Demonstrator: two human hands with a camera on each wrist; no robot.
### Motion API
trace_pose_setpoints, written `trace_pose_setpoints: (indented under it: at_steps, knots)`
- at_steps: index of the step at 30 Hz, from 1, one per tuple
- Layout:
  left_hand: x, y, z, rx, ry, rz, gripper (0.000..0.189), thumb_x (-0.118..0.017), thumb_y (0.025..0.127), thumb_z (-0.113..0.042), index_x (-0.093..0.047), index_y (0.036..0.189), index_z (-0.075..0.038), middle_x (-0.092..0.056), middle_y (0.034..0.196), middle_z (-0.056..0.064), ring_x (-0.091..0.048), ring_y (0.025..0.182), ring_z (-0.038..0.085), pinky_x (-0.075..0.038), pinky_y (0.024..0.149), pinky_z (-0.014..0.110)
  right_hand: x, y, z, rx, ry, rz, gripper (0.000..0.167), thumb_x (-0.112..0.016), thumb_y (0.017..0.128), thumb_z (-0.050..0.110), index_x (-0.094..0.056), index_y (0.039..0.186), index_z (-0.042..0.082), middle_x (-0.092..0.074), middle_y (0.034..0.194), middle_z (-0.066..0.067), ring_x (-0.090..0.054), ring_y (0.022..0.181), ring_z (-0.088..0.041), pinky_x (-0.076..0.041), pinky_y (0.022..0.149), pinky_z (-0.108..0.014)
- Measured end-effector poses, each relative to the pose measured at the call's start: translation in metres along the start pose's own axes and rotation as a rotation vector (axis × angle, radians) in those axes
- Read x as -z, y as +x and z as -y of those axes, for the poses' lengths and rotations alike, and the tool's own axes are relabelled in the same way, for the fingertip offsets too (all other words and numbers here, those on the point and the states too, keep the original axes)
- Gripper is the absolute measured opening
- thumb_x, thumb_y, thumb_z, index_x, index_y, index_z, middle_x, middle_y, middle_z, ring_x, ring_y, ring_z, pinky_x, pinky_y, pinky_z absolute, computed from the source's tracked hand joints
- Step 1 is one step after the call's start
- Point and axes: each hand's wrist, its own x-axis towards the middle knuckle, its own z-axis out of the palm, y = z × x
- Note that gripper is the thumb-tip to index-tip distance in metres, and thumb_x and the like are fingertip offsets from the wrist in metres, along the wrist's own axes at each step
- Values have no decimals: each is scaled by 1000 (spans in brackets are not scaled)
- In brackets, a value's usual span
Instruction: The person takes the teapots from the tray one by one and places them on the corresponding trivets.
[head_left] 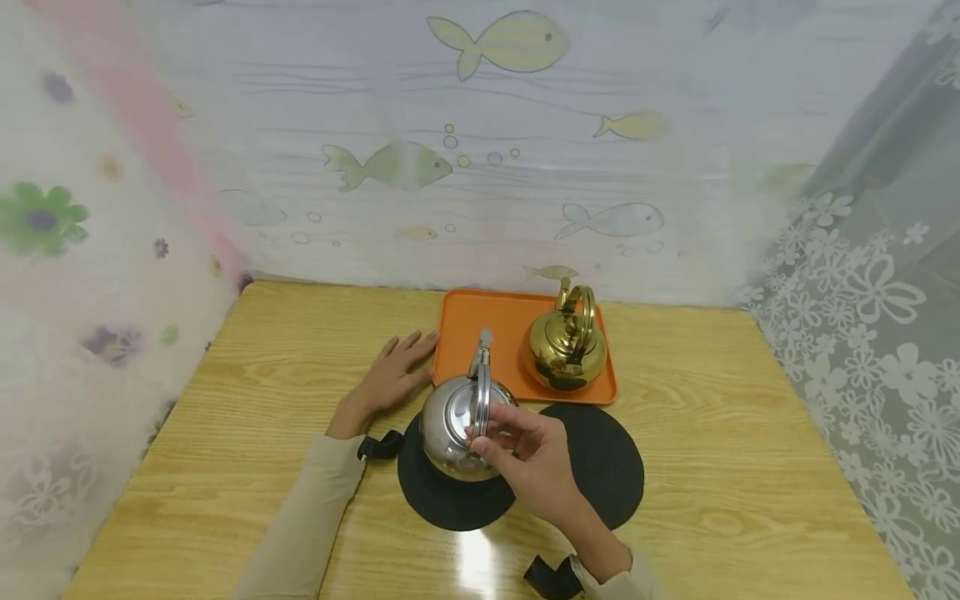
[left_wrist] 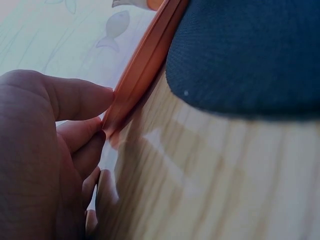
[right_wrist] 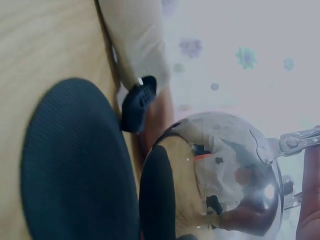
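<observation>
My right hand grips the handle of a shiny silver kettle, its fingers passing through beneath the handle. Seen from the head, the kettle is over the left of two round black mats, spout pointing away from me. Whether its base touches the mat, I cannot tell. At the left side of an orange tray, my left hand lies with fingers extended; thumb and fingertips touch the tray's rim in the left wrist view. A gold kettle stands on the tray's right half.
The second black mat lies to the right, partly behind my right hand. Everything is on a wood-grain table. A curtain with fish drawings hangs behind it, with flower-patterned cloth on the left and lace on the right.
</observation>
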Motion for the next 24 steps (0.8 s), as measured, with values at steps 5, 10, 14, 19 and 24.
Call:
trace_pose_setpoints:
  at_steps: [5,10,14,19,24]
  knots:
    - [0,0,1,-10,9,1,64,-55,105,-28,-31,160,-8,-33,164,13,-20,155,39,1,126,57,-6,-12,-1,6,23,3,32,-69,90,-11,-66,122,-14,-76,104,0,-75,94,-10,-63,74,-31]
    - [-1,1,3,-13,12,-2,64,-56,105,-30,-31,160,-8,-33,164,12,-21,155,38,0,126,57,-10,-22,-2,-7,28,8,32,-68,89,-14,-67,121,-13,-77,102,-10,-75,94,-10,-63,72,-31]
    - [-2,0,3,-14,10,-6,64,-56,104,-29,-32,160,-8,-34,164,12,-21,154,39,0,126,58,-11,-28,-2,1,27,17,33,-67,89,-16,-66,122,-13,-74,97,-26,-75,95,-11,-63,72,-32]
    - [-2,1,2,-18,10,-7,64,-56,105,-29,-32,160,-7,-34,164,13,-22,154,39,0,125,59,-12,-32,-5,13,38,14,35,-66,88,-18,-66,123,-13,-75,98,-22,-75,95,-11,-63,71,-31]
    - [-1,1,2,-22,18,-12,64,-56,105,-29,-33,160,-7,-35,163,13,-23,154,40,0,125,59,-13,-37,-7,24,56,15,36,-66,87,-19,-65,123,-14,-77,101,-16,-75,95,-11,-63,70,-31]
